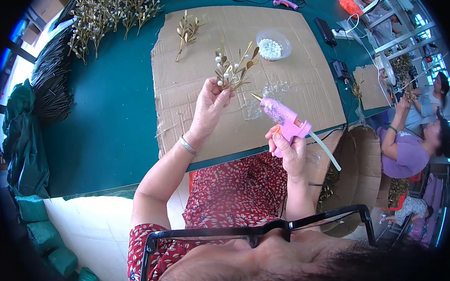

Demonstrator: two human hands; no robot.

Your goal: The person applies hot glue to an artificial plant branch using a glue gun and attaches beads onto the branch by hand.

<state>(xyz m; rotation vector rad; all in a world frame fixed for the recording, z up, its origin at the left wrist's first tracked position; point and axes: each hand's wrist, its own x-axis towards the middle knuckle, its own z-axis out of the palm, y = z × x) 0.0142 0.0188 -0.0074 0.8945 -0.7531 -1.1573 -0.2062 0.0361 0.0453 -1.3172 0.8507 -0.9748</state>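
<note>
Between the fingertips of my left hand (210,105) is the stem of a gold artificial twig (235,70) with leaves and several white beads on it. My right hand (289,153) wraps round the handle of a pink hot glue gun (283,118), its brass nozzle pointing toward the twig but apart from it. A pale glue stick (327,152) sticks out of the gun's back end. Beyond my hands, a clear round tub of white beads (270,47) stands on the cardboard sheet (185,113). Another gold twig (184,35) lies on the sheet's far left.
A heap of gold beaded twigs (115,10) and a bundle of dark wire stems (52,73) lie on the green table (98,134) at left. At right are a black adapter (325,32), cables and a cardboard box (361,158). Co-workers (413,148) sit farther right.
</note>
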